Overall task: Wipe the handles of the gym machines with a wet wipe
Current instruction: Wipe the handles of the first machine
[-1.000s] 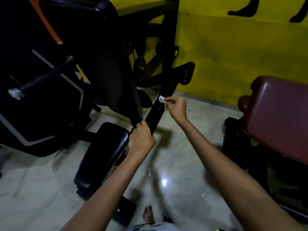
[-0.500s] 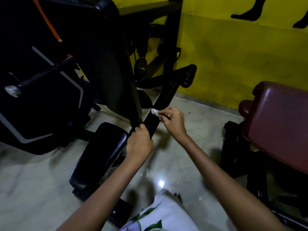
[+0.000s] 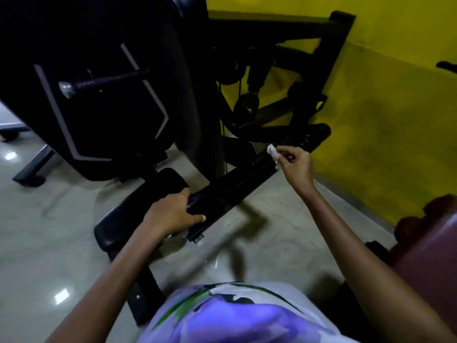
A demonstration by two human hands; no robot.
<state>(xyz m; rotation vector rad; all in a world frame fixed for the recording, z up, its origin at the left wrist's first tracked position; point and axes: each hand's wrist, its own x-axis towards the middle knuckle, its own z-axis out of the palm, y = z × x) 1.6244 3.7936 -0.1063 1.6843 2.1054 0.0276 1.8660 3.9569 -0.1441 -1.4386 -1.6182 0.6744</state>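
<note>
Fingers [image 3: 195, 194] of the left hand [image 3: 170, 214] curl round the near end of the black bar [image 3: 237, 186], steadying it. Farther right, the right hand [image 3: 295, 164] pinches a soft, limp wet wipe [image 3: 272, 151] against the bar's far end; it is light, best held bunched.

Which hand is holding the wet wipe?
The right hand pinches the wet wipe against the black arm; the left hand grips that arm's near end.
</note>
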